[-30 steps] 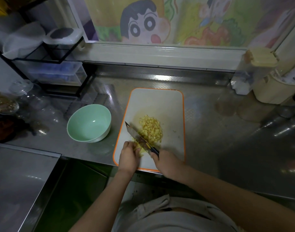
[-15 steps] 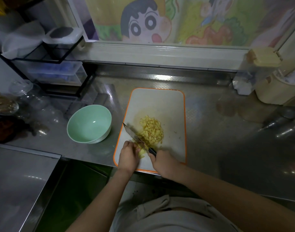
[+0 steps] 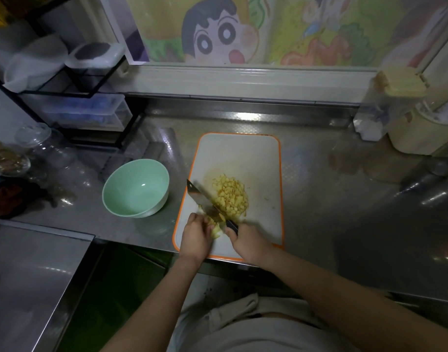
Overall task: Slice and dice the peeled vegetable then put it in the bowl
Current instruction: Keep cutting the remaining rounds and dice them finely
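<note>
A white cutting board with an orange rim (image 3: 263, 158) lies on the steel counter. On it sits a pile of yellow diced vegetable (image 3: 231, 196). My right hand (image 3: 248, 241) grips the dark handle of a knife (image 3: 201, 196), whose blade slants up and left beside the pile. My left hand (image 3: 196, 236) holds the last uncut yellow strips (image 3: 216, 228) against the board, just left of the blade. A pale green bowl (image 3: 135, 189) stands to the left of the board, with nothing in it.
A black wire rack with plastic drawers (image 3: 85, 110) stands at the back left, glass jars (image 3: 37, 146) in front of it. A cream container (image 3: 415, 133) and clear canister (image 3: 372, 118) sit at the back right. A steel sink (image 3: 27, 275) lies at lower left.
The knife has shifted slightly left and up along the strips between chops. My left hand stays on the remaining strips. The diced pile is unchanged.
</note>
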`<action>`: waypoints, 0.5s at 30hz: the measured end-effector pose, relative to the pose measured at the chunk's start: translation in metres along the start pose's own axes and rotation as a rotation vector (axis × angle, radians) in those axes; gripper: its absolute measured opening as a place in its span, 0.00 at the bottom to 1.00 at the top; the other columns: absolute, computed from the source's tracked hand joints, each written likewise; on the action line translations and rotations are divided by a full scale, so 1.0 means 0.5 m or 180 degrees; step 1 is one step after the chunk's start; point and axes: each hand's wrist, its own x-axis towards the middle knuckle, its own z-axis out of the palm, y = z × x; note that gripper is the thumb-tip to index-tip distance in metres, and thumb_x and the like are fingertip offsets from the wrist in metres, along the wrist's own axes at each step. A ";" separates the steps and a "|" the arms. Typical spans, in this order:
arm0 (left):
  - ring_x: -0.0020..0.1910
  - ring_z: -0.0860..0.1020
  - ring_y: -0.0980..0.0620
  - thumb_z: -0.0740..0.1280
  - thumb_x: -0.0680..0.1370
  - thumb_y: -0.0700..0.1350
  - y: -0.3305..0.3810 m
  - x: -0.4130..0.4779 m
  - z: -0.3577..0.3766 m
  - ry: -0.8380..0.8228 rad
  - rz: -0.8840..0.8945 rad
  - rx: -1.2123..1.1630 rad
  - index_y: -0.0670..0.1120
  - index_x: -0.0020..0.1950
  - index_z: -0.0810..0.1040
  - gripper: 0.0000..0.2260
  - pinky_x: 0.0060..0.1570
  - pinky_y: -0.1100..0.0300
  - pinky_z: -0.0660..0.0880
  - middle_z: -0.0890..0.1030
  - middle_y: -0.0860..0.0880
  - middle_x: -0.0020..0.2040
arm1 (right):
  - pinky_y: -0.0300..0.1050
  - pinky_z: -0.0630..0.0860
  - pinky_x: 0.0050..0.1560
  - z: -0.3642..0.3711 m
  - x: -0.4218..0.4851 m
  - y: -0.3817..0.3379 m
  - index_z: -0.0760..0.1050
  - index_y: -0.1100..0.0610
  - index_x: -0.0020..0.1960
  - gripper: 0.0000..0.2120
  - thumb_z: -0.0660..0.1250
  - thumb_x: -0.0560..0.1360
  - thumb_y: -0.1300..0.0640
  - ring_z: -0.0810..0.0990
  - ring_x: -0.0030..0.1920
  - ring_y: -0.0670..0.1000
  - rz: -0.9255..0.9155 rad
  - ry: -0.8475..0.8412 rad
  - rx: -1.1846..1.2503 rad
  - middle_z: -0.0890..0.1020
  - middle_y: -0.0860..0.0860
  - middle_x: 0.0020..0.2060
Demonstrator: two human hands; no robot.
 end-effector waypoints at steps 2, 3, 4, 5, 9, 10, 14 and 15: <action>0.47 0.76 0.41 0.65 0.76 0.36 0.001 -0.002 -0.001 0.0012 -0.0020 -0.0022 0.36 0.49 0.76 0.05 0.43 0.62 0.65 0.73 0.40 0.52 | 0.41 0.65 0.31 -0.011 0.007 0.006 0.70 0.58 0.43 0.16 0.54 0.81 0.48 0.73 0.33 0.51 -0.0064 -0.0042 0.0059 0.73 0.52 0.32; 0.47 0.76 0.41 0.65 0.75 0.36 0.002 -0.003 -0.001 0.0019 -0.0034 -0.0031 0.36 0.49 0.76 0.05 0.43 0.62 0.65 0.73 0.40 0.52 | 0.41 0.65 0.30 -0.016 0.007 0.007 0.70 0.58 0.43 0.16 0.54 0.81 0.48 0.72 0.31 0.49 -0.0091 -0.0067 0.0072 0.72 0.50 0.30; 0.47 0.76 0.41 0.65 0.75 0.36 0.002 -0.004 0.000 0.0019 -0.0051 -0.0035 0.36 0.49 0.76 0.05 0.42 0.63 0.64 0.73 0.40 0.52 | 0.41 0.65 0.31 -0.018 0.007 0.009 0.70 0.58 0.43 0.16 0.54 0.81 0.48 0.71 0.30 0.47 -0.0124 -0.0084 0.0082 0.71 0.50 0.30; 0.47 0.76 0.41 0.65 0.75 0.36 0.002 -0.004 0.000 0.0018 -0.0064 -0.0039 0.36 0.49 0.76 0.05 0.42 0.64 0.63 0.73 0.40 0.52 | 0.41 0.65 0.31 -0.019 0.006 0.010 0.71 0.58 0.42 0.17 0.54 0.81 0.48 0.71 0.29 0.46 -0.0144 -0.0097 0.0088 0.71 0.49 0.29; 0.47 0.76 0.41 0.65 0.76 0.36 -0.001 -0.003 0.001 0.0034 -0.0095 -0.0051 0.35 0.49 0.76 0.05 0.41 0.64 0.63 0.74 0.39 0.52 | 0.39 0.65 0.28 -0.026 0.007 0.014 0.71 0.58 0.42 0.17 0.54 0.81 0.47 0.70 0.28 0.47 -0.0185 -0.0081 0.0079 0.70 0.50 0.29; 0.47 0.76 0.41 0.65 0.76 0.36 0.000 -0.002 0.001 0.0042 -0.0087 -0.0042 0.35 0.49 0.76 0.05 0.42 0.63 0.64 0.74 0.39 0.52 | 0.38 0.64 0.26 -0.031 0.009 0.015 0.70 0.58 0.41 0.18 0.54 0.81 0.47 0.69 0.27 0.47 -0.0172 -0.0068 0.0075 0.70 0.50 0.28; 0.48 0.75 0.40 0.65 0.76 0.37 0.001 -0.003 0.002 0.0082 -0.0059 -0.0032 0.35 0.49 0.76 0.06 0.43 0.61 0.64 0.74 0.39 0.52 | 0.42 0.63 0.28 -0.042 0.016 0.013 0.68 0.57 0.36 0.19 0.53 0.81 0.47 0.69 0.27 0.49 -0.0173 -0.0075 0.0074 0.70 0.51 0.28; 0.48 0.75 0.40 0.65 0.76 0.37 0.000 -0.004 0.003 0.0088 -0.0046 -0.0030 0.35 0.50 0.76 0.06 0.42 0.62 0.63 0.74 0.39 0.52 | 0.42 0.64 0.28 -0.044 0.017 0.010 0.67 0.56 0.36 0.19 0.53 0.81 0.47 0.70 0.27 0.50 -0.0179 -0.0061 0.0080 0.70 0.51 0.28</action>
